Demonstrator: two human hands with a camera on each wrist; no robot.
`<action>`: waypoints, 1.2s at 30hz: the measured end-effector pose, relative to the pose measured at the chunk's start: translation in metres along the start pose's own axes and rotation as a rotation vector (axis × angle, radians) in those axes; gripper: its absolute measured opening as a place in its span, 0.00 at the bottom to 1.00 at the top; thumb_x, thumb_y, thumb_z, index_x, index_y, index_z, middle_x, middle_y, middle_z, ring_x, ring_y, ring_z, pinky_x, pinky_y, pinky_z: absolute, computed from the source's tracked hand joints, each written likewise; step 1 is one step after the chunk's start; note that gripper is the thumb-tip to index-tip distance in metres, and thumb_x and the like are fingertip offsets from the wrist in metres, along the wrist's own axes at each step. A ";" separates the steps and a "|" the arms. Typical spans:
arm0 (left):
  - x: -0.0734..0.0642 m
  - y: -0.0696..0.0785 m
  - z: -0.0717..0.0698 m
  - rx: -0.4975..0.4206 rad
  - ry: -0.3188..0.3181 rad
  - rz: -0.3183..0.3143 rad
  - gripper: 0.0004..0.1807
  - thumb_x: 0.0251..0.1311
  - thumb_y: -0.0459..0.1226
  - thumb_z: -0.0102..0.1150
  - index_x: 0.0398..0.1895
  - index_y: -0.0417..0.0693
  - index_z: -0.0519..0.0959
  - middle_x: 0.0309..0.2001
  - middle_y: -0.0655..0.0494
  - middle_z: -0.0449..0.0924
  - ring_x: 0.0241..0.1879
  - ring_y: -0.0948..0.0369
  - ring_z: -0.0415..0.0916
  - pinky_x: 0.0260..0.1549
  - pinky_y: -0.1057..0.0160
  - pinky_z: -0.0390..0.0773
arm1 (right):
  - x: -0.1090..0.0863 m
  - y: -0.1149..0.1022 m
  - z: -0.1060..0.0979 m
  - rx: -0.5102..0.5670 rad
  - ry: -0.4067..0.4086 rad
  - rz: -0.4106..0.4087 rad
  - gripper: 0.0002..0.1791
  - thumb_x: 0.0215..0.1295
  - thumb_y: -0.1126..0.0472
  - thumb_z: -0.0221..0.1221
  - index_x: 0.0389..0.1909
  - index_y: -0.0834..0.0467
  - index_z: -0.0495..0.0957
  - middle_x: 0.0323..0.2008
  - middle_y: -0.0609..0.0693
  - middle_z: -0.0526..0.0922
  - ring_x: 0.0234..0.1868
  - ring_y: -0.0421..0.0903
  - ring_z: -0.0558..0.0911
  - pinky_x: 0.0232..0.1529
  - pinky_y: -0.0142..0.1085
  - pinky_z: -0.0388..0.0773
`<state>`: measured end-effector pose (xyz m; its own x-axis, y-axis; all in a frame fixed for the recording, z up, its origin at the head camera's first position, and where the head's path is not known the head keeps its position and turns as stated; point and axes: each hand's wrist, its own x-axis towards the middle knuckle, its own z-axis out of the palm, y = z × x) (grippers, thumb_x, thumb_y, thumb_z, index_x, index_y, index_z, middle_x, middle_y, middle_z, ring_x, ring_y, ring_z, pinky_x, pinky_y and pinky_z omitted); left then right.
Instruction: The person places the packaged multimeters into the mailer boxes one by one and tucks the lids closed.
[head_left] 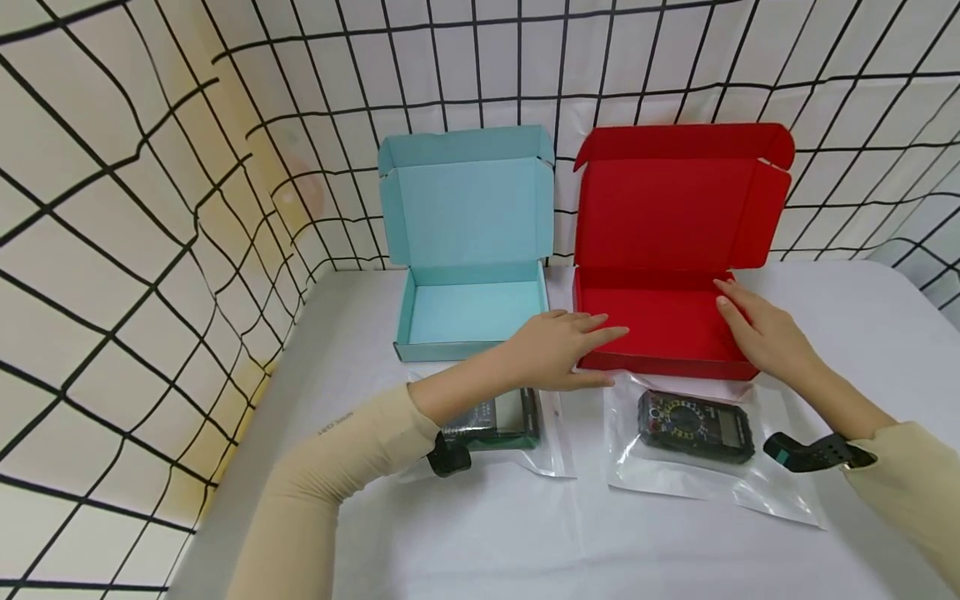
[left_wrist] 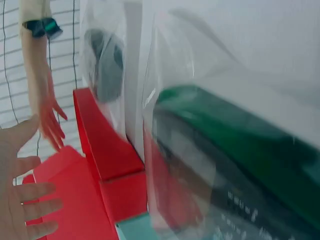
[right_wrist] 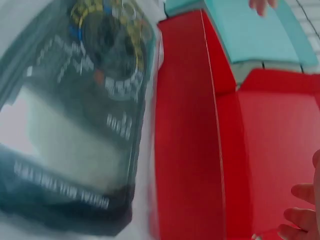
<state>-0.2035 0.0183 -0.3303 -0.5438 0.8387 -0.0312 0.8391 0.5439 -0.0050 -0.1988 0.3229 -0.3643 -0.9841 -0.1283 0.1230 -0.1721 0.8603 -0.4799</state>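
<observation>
Two hands (head_left: 558,350) (head_left: 768,333), fingers loosely extended, are flanking the centre-right red box (head_left: 660,321); the left arm (head_left: 468,382) is part-hiding the lower-centre meter (head_left: 517,414).

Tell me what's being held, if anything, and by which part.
Nothing is held: the left hand and right hand are empty, near the red box.

Red box (head_left: 660,254), prob. cardbd; lid (head_left: 675,204) up at back; base (head_left: 648,321) flat on tbl (head_left: 480,542)
</observation>
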 end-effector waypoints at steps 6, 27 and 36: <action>0.005 0.011 0.005 0.034 -0.074 0.041 0.34 0.58 0.60 0.46 0.67 0.62 0.58 0.64 0.60 0.64 0.61 0.60 0.65 0.60 0.56 0.64 | 0.001 0.024 -0.002 0.035 -0.025 0.084 0.30 0.72 0.50 0.33 0.68 0.64 0.50 0.66 0.70 0.50 0.61 0.73 0.55 0.49 0.70 0.55; 0.058 0.051 0.007 -0.021 -0.225 0.044 0.35 0.53 0.60 0.51 0.66 0.64 0.61 0.59 0.67 0.70 0.54 0.69 0.70 0.44 0.72 0.73 | 0.009 0.059 0.000 0.026 -0.053 0.139 0.26 0.67 0.62 0.42 0.63 0.72 0.55 0.48 0.79 0.69 0.34 0.62 0.74 0.23 0.36 0.78; 0.075 0.069 0.026 -0.021 -0.389 -0.024 0.43 0.47 0.62 0.56 0.68 0.62 0.57 0.62 0.65 0.64 0.58 0.69 0.61 0.53 0.65 0.70 | 0.006 0.058 0.005 0.108 -0.059 0.218 0.29 0.68 0.58 0.44 0.65 0.69 0.52 0.56 0.76 0.63 0.51 0.71 0.69 0.39 0.52 0.75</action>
<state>-0.1862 0.1174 -0.3593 -0.5143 0.7544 -0.4078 0.8236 0.5671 0.0103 -0.2151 0.3699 -0.3959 -0.9988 0.0236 -0.0433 0.0444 0.8134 -0.5800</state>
